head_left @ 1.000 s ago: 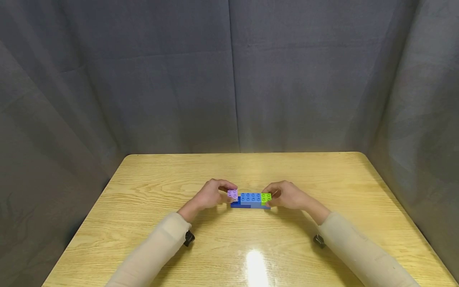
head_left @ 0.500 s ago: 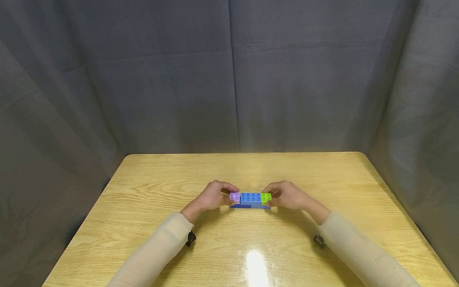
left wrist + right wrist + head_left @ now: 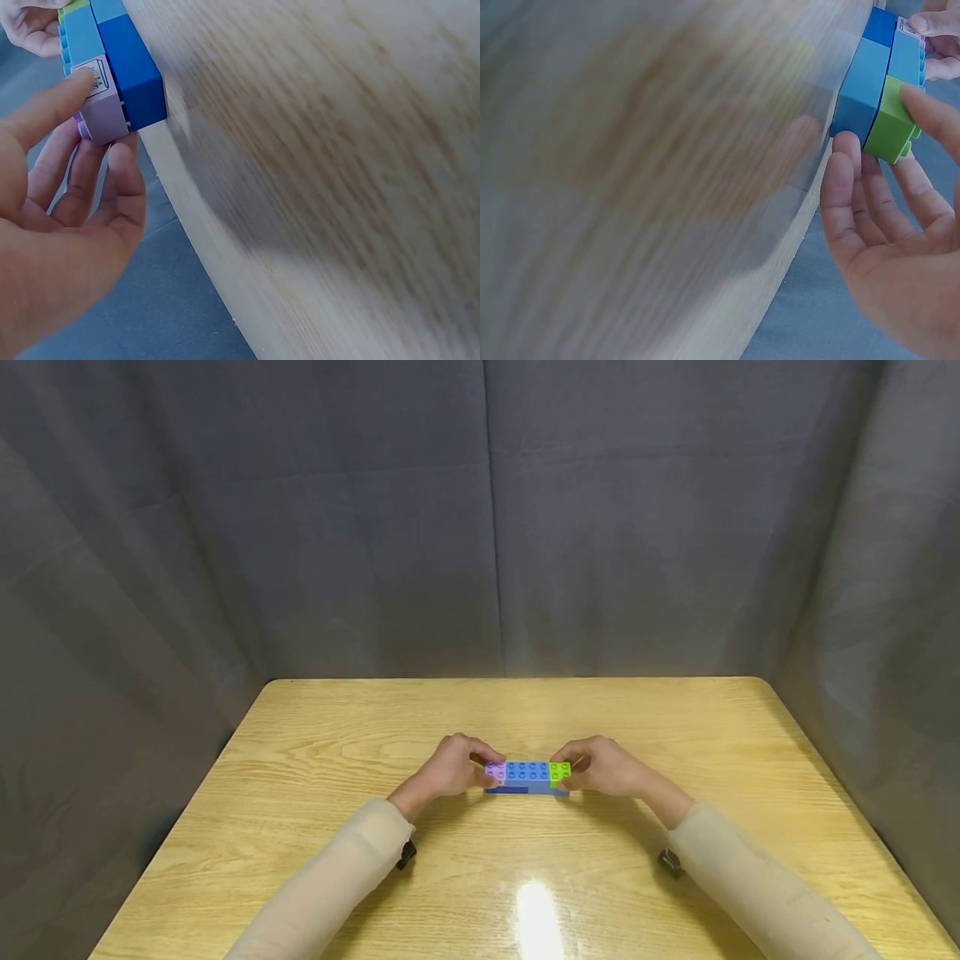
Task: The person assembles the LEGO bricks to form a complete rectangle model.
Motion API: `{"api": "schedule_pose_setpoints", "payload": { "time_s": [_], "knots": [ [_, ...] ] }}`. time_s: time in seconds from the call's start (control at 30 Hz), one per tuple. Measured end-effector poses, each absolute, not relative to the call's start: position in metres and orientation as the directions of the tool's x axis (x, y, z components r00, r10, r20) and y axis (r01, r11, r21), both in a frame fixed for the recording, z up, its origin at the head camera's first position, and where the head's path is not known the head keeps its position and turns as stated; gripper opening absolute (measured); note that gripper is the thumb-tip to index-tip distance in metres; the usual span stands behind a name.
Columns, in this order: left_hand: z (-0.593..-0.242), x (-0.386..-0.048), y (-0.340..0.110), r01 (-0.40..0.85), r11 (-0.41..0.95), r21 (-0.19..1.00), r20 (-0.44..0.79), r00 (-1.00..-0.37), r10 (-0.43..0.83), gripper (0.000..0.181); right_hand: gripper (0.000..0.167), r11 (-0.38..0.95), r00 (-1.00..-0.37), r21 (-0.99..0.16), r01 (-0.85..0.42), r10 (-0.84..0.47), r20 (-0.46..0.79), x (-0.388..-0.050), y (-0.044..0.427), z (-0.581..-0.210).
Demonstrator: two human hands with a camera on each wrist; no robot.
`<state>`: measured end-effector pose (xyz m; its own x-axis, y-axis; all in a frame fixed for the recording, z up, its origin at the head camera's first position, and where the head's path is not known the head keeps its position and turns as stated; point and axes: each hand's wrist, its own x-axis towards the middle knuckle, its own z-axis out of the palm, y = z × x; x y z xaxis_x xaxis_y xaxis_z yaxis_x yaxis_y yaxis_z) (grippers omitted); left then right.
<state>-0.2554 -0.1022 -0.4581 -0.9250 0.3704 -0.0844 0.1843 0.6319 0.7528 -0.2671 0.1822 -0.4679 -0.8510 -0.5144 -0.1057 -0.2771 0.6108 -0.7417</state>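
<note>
My left hand [image 3: 448, 767] pinches a small lilac brick [image 3: 103, 120] with a printed label, thumb on the label and fingers on the opposite side. It sits over one end of a dark blue brick [image 3: 133, 71]; a thin dark line shows between them. At the other end, my right hand [image 3: 609, 768] grips a small lime green brick [image 3: 889, 116] standing on a lighter blue brick [image 3: 861, 86]. Between the lilac and green bricks lies a long blue studded brick [image 3: 528, 772], so the top row is lilac, blue, green.
The stack rests on a light wooden table [image 3: 375, 710]. Grey curtains [image 3: 360, 568] hang behind the table and along its sides. A small black device [image 3: 670, 862] sits under the right sleeve, and another [image 3: 406, 855] under the left.
The lilac brick, held by my left hand, has moved right and down onto the dark blue brick's end, against the long blue brick. My right hand keeps its grip on the green brick.
</note>
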Motion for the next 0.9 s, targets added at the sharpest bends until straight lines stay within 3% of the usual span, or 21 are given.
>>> {"api": "schedule_pose_setpoints", "payload": {
  "time_s": [0.9],
  "knots": [
    [-0.4627, -0.2579, -0.1053, 0.125, 0.577, 0.807, -0.110, -0.928, 0.355, 0.028, 0.038, 0.619, -0.855, -0.737, -0.271, -0.507, -0.111, -0.2648, 0.1797, -0.4644]
  ]
}}
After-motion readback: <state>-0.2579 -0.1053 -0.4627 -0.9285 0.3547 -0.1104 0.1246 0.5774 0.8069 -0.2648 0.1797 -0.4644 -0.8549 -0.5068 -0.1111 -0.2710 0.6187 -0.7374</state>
